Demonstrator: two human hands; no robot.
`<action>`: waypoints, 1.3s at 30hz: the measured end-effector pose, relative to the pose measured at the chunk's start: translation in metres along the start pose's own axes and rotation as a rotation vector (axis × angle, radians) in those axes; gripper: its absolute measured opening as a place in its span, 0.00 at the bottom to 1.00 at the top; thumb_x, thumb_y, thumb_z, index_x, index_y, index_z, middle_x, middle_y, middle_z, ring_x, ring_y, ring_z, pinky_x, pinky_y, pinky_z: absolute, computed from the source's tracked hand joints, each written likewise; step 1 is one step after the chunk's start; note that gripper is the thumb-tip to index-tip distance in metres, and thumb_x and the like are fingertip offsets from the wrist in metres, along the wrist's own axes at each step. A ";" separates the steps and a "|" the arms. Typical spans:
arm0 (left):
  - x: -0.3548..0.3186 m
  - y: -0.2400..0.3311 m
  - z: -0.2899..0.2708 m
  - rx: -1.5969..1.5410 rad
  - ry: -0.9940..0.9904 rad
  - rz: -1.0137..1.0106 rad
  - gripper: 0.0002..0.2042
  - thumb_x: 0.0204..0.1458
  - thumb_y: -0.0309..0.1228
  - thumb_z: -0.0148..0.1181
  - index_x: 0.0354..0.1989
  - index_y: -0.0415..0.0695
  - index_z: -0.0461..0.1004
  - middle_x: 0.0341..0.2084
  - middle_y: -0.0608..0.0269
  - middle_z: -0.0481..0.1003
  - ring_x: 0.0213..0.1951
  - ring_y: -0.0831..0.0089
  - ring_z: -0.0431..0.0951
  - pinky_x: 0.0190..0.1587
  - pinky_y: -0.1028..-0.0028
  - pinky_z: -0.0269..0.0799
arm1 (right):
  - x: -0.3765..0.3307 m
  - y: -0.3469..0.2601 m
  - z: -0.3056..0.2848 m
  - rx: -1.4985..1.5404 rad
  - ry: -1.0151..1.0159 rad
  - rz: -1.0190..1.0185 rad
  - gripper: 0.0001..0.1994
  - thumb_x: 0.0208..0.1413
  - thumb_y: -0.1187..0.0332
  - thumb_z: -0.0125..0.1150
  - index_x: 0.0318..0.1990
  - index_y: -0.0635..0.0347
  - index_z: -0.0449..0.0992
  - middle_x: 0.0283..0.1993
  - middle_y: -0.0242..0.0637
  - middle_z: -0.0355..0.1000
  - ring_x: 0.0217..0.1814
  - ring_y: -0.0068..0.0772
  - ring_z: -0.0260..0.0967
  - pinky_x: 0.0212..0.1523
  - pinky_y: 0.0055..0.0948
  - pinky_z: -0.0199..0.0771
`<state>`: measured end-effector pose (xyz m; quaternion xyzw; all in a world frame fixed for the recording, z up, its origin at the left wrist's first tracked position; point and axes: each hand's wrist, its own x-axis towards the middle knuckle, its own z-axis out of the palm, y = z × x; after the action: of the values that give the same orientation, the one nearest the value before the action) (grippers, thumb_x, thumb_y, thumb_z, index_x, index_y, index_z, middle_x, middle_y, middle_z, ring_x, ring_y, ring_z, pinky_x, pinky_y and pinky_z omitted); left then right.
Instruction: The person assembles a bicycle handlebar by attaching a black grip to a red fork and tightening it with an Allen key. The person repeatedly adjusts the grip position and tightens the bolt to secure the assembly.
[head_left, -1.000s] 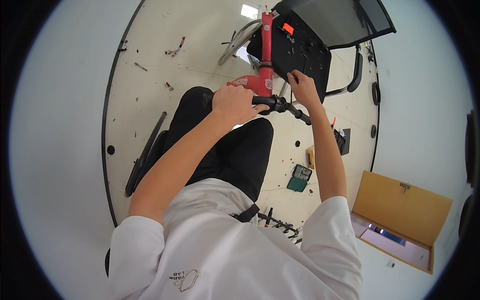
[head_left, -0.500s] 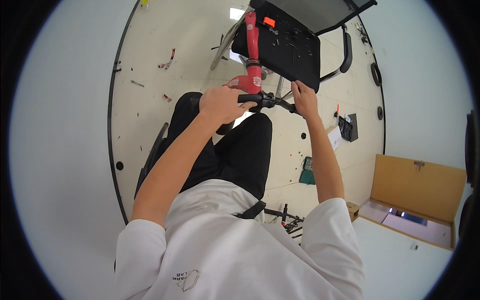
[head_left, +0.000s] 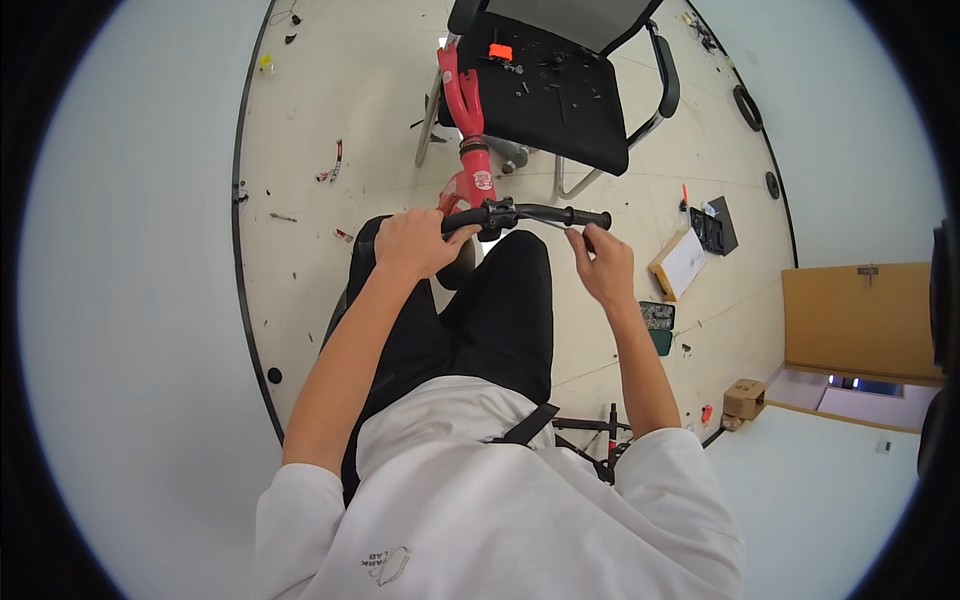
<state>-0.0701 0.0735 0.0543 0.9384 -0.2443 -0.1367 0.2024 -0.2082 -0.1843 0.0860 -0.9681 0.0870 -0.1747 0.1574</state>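
Note:
My left hand [head_left: 412, 243] is wrapped round the left side of a black handlebar [head_left: 590, 219], whose right end is bare. A black stem clamp [head_left: 500, 212] holds the bar at its middle, above a red bike frame and fork [head_left: 480, 178] that stands between my knees. Just below the right half of the bar, my right hand [head_left: 606, 266] is closed in a pinch on a thin metal hex key [head_left: 556, 226]. Its shaft runs toward the clamp; whether its tip sits in a bolt is too small to tell.
Beyond the fork stands a black chair [head_left: 540, 100] with an orange piece [head_left: 500, 52] and loose small parts on its seat. To the right lie a white-topped box [head_left: 678, 265], a black tool case [head_left: 708, 232] and a green case [head_left: 657, 328]. Several small parts are scattered over the floor.
My right hand has swung back toward me with the hex key, from beyond the bar to below it. The left hand keeps its hold. The whole view has shifted slightly.

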 end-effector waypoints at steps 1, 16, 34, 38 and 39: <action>0.000 0.000 0.002 0.005 0.009 -0.005 0.33 0.53 0.67 0.55 0.26 0.43 0.81 0.22 0.54 0.80 0.30 0.53 0.83 0.35 0.58 0.77 | -0.005 -0.006 0.000 -0.006 0.007 0.016 0.20 0.62 0.59 0.64 0.23 0.62 0.68 0.19 0.43 0.67 0.19 0.50 0.66 0.21 0.41 0.62; -0.001 0.010 0.005 -0.005 0.011 -0.031 0.36 0.55 0.67 0.52 0.31 0.38 0.81 0.25 0.46 0.80 0.31 0.49 0.84 0.35 0.57 0.79 | -0.029 -0.105 0.019 0.095 0.096 0.031 0.18 0.59 0.70 0.64 0.18 0.59 0.66 0.12 0.41 0.64 0.11 0.46 0.63 0.14 0.39 0.60; 0.010 -0.004 -0.013 -0.072 -0.085 0.020 0.35 0.53 0.66 0.56 0.30 0.39 0.82 0.18 0.50 0.78 0.29 0.49 0.82 0.36 0.56 0.77 | 0.056 -0.044 -0.021 0.212 -0.428 -0.659 0.31 0.42 0.50 0.77 0.52 0.57 0.79 0.62 0.41 0.72 0.68 0.47 0.66 0.63 0.43 0.71; 0.010 -0.005 -0.010 -0.052 -0.074 0.036 0.34 0.53 0.66 0.56 0.31 0.41 0.82 0.20 0.52 0.79 0.28 0.52 0.83 0.34 0.58 0.78 | 0.068 -0.038 -0.015 0.174 -0.462 -0.782 0.30 0.41 0.46 0.75 0.46 0.62 0.83 0.56 0.42 0.76 0.64 0.46 0.70 0.61 0.41 0.75; 0.010 -0.005 -0.009 -0.052 -0.073 0.041 0.34 0.53 0.67 0.56 0.32 0.41 0.83 0.20 0.52 0.80 0.28 0.53 0.83 0.34 0.59 0.78 | 0.071 -0.038 -0.014 0.152 -0.457 -0.820 0.31 0.41 0.46 0.74 0.46 0.63 0.82 0.54 0.42 0.76 0.63 0.45 0.71 0.60 0.41 0.75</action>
<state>-0.0566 0.0755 0.0586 0.9221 -0.2669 -0.1732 0.2203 -0.1434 -0.1682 0.1331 -0.9220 -0.3521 -0.0109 0.1608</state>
